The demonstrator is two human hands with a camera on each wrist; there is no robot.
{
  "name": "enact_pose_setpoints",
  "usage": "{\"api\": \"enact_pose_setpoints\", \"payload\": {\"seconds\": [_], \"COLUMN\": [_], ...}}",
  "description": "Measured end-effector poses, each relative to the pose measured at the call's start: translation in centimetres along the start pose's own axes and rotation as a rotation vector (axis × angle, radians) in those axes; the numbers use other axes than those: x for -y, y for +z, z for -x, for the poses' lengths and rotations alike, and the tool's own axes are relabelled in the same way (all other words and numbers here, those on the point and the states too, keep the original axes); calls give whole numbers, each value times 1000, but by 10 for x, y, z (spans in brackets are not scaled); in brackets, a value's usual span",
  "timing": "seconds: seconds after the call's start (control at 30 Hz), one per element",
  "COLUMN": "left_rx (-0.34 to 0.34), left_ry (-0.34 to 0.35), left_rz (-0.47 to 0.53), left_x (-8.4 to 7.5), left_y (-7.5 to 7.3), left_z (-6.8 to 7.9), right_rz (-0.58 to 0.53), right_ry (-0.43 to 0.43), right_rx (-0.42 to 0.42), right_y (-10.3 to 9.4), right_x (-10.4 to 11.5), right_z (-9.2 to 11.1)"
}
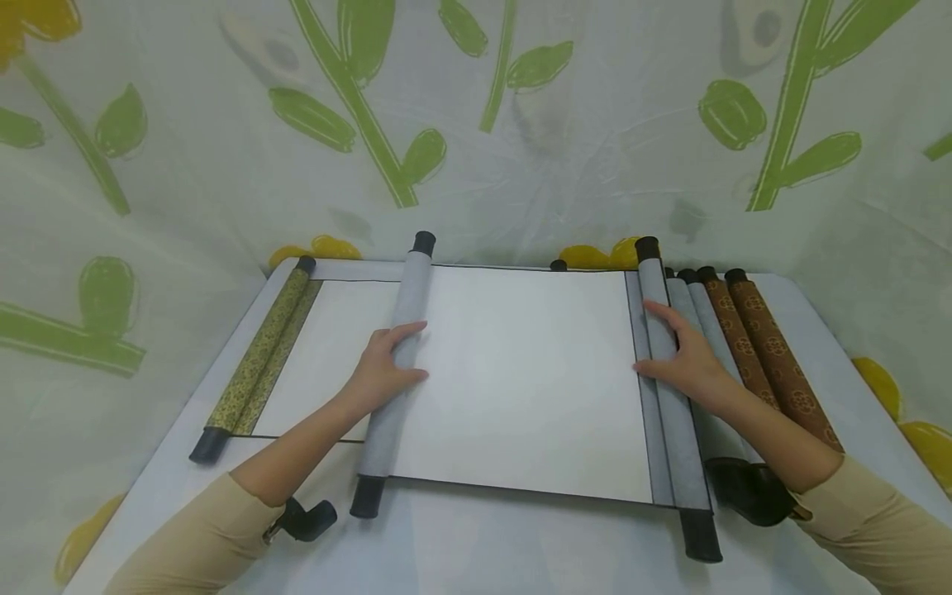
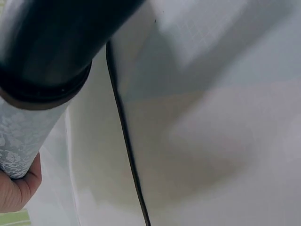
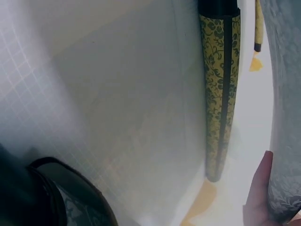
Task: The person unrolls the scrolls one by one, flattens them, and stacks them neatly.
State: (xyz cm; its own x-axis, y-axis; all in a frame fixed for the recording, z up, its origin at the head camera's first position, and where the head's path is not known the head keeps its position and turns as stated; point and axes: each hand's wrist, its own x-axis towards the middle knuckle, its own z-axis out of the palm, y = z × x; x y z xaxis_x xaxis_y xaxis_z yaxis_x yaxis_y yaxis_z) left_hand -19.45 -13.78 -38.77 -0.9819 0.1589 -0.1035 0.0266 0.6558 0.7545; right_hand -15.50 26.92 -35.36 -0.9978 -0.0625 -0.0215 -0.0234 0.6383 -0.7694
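Observation:
A grey scroll lies unrolled on the table [image 1: 476,545], its white paper [image 1: 521,372] stretched between two grey rollers with black end caps. My left hand [image 1: 387,364] lies across the left roller [image 1: 397,364], fingers and thumb draped over it toward the paper. In the left wrist view the heel of my left hand [image 2: 16,188] sits against the patterned grey roller [image 2: 19,136] below its black cap [image 2: 42,47]. My right hand [image 1: 680,359] rests flat on the right roller [image 1: 669,413], thumb at the paper's border. One of its fingers [image 3: 261,188] shows beside the grey roller [image 3: 287,94].
A second scroll lies partly open under the grey one, its yellow-green patterned roll [image 1: 260,355] [image 3: 218,94] at the table's left edge. Rolled scrolls, grey [image 1: 706,330] and brown [image 1: 773,355], lie along the right side. Leaf-print cloth [image 1: 476,124] walls the table in.

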Motion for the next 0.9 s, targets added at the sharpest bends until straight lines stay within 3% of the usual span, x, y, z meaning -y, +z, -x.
{"api": "enact_pose_setpoints", "payload": {"seconds": [0.37,0.7,0.9], "left_rx": [-27,-4,-4], "left_ry": [34,16,-2], "left_rz": [5,10,-18], "left_x": [3,6,5], "left_y": [-6,-9,-9], "left_z": [0,0,-1], "right_rz": [-1,-49,-56], "right_ry": [22,-25,-13], "right_rx": [30,35,42], "right_y": [-9,-15,-16], "right_x": [2,0,0], "right_z": [4,2,2]}}
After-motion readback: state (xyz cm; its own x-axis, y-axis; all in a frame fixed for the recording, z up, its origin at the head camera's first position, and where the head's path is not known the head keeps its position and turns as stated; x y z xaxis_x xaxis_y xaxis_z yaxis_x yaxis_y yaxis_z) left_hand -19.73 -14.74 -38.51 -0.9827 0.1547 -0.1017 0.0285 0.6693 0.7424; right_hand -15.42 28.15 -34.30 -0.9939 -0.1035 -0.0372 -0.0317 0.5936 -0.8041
